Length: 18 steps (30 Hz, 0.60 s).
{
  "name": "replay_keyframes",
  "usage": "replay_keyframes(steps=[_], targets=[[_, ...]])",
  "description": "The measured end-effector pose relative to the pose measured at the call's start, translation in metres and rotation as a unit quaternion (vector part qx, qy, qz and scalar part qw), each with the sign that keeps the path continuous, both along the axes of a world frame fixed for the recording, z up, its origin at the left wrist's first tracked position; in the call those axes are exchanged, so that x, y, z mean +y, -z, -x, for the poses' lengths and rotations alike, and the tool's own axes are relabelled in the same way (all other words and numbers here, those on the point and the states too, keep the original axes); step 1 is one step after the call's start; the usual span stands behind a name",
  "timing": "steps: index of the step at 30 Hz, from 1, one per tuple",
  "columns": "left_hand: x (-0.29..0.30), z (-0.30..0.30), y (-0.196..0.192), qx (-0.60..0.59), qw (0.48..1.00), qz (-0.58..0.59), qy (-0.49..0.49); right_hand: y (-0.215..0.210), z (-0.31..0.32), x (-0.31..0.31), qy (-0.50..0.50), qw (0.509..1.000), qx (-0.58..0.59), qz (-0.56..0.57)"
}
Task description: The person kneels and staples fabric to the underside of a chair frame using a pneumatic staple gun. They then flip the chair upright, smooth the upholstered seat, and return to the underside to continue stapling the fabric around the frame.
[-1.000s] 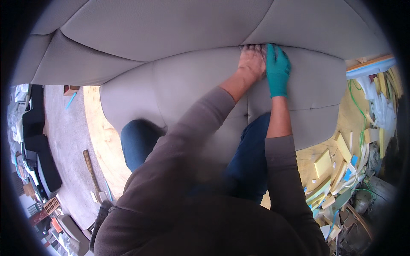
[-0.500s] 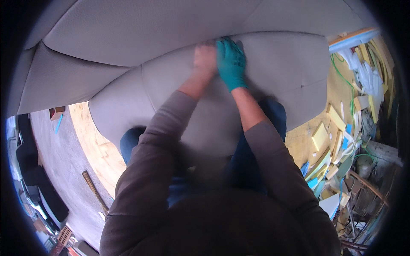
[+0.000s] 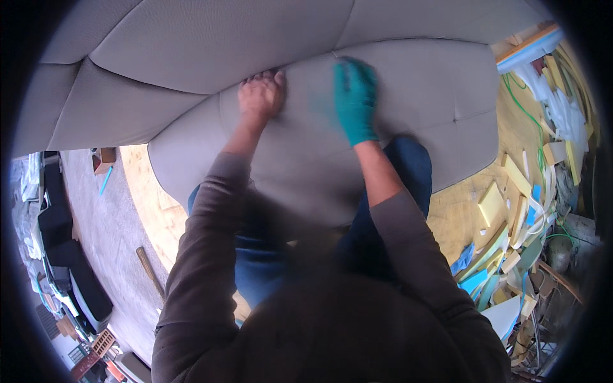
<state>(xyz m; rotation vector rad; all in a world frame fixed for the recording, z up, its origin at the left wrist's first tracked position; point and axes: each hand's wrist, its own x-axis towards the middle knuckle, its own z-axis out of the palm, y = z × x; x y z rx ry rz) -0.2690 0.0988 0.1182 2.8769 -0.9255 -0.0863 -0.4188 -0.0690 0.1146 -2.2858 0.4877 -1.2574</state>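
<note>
Left hand [image 3: 260,97]: half-open on seat [image 3: 306,140], apparently empty
Right hand [image 3: 356,101]: blurred; can't tell its grip
Seam [image 3: 305,58]: likely being smoothed
Next move: calls for even pressure

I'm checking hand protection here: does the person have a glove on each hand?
No, a teal glove covers the right hand, while the left hand is bare.
</note>
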Motion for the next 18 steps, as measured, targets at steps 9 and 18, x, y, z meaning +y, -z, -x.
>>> replay_keyframes(steps=[9,18], targets=[[0.036,0.055,-0.007,-0.199,0.962,0.187,0.007,0.034,0.011,-0.051,0.25,0.966,0.046,0.052],[-0.184,0.086,-0.007,-0.121,0.941,0.234,0.214,0.014,0.013,-0.082,0.162,0.977,-0.05,-0.129]])
